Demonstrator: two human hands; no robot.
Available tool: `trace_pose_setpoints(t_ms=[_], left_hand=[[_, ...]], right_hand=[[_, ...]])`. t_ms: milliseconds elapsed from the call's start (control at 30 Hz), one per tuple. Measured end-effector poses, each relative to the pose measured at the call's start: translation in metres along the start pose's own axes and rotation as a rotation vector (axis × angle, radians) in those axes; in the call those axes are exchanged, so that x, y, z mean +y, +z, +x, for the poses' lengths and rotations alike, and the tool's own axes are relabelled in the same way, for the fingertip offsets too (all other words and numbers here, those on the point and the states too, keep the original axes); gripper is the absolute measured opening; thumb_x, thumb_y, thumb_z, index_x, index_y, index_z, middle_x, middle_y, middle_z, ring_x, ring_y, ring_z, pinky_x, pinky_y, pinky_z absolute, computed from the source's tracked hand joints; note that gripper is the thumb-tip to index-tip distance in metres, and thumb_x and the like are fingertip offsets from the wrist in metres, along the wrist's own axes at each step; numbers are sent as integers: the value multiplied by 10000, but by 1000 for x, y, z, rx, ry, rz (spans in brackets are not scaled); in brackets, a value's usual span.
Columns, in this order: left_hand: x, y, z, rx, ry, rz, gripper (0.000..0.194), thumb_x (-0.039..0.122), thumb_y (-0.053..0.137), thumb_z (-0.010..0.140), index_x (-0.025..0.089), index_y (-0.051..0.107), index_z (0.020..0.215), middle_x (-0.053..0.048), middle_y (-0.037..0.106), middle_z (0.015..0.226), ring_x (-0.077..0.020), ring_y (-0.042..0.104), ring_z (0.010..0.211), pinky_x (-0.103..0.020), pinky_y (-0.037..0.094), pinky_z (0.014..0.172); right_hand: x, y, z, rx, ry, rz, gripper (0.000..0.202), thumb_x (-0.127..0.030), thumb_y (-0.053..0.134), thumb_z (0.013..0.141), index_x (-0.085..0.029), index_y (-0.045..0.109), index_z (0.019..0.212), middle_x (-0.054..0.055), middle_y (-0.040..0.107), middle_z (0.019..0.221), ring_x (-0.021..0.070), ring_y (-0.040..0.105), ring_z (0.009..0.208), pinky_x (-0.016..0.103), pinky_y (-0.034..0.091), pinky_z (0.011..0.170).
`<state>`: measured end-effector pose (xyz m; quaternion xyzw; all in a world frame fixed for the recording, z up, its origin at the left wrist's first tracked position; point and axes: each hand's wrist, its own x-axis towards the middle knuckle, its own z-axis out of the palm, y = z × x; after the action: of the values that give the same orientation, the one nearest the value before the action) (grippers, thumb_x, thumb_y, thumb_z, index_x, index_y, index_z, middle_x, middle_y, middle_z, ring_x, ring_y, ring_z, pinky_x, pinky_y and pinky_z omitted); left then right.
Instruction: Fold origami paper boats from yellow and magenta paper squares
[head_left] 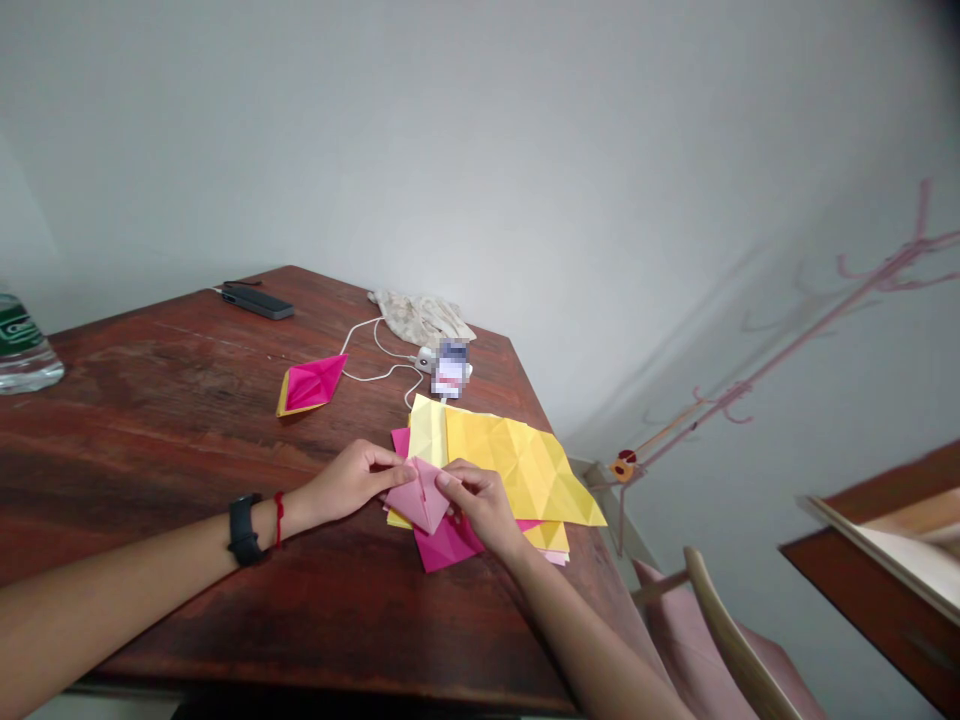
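Note:
A light pink folded origami paper [424,505] is held up between both hands, tapering to a point at the bottom. My left hand [358,482] pinches its left edge, thumb on top. On the right edge, my right hand [480,500] grips it between thumb and fingers. Under and behind it lie a creased yellow paper [517,455], a pale yellow paper [427,425] and a magenta paper [446,545]. A magenta and yellow folded paper piece [315,383] rests on the table to the left, away from my hands.
The wooden table [172,430] carries a black power bank [257,301], white cables [375,375], a phone [450,370] and a crumpled pale cloth [420,318]. A water bottle [26,345] stands at far left. To the right are a chair [701,610] and a pink coat rack [814,325].

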<state>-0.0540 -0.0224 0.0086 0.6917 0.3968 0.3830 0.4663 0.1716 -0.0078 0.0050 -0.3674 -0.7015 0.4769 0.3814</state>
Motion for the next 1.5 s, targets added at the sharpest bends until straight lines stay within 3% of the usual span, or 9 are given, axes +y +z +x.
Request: trace_pose_setpoints(t_ms=[200,367,500,700,800,933,1100,1333,1500], left_hand=[[8,-2,-2,83,66,29,488,478,563,910,147,598,554,18,532,528,-113,433,532,-219,297,510],[8,-5,-3,244,108,69,400,442,591,911,139,734,692,-24,705,677,-167,585,630,-236,412,576],[10,-9,-3,371,213,34,293,382,597,922,166,794,902,-60,784,976,-225,698,918,-278,517,818],[15,-9,-3,329,272,-29,249,357,614,919,200,804,942,-67,761,1136,-244,681,1105,-359,490,1040],[10,-7,-1,314,182,-139,263,384,630,907,191,788,990,-75,761,1129,-259,697,1076,-393,546,986],[1,-5,2,295,28,-370,293,434,683,859,158,738,939,-75,769,989,-243,738,885,-374,639,764],[-3,-2,3,298,1,-444,308,440,741,809,145,665,855,-42,715,871,-206,719,822,-356,650,722],[-1,3,-2,243,17,-398,331,449,725,814,154,573,803,-7,639,791,-180,703,734,-329,638,657],[2,4,-4,168,56,-191,273,409,660,864,160,575,791,-6,650,717,-140,666,611,-235,556,567]], right_hand=[[-4,0,1,13,-62,-53,383,-523,663,862,-209,702,644,47,630,755,185,582,725,307,462,669],[-3,-1,0,19,-72,-7,376,-496,690,850,-208,695,608,41,612,751,174,563,701,304,445,655],[0,-2,0,87,-119,30,341,-462,695,854,-208,729,630,57,638,827,188,593,781,310,466,716],[2,-3,3,214,-128,159,261,-433,712,840,-227,767,690,63,693,990,242,627,970,351,487,861],[3,-3,4,273,-95,276,303,-470,729,814,-217,740,648,56,704,979,236,635,943,349,513,836],[4,-2,6,346,-30,487,293,-493,781,756,-216,729,675,39,703,902,205,646,898,337,551,815],[2,-5,8,464,50,616,304,-491,807,736,-204,708,727,2,681,787,136,639,763,273,589,763],[4,-9,11,560,25,582,332,-489,787,762,-201,623,794,-27,654,732,96,620,642,217,587,651],[7,-9,9,531,-78,322,334,-498,758,787,-213,590,834,-31,647,700,116,612,610,238,570,568]])
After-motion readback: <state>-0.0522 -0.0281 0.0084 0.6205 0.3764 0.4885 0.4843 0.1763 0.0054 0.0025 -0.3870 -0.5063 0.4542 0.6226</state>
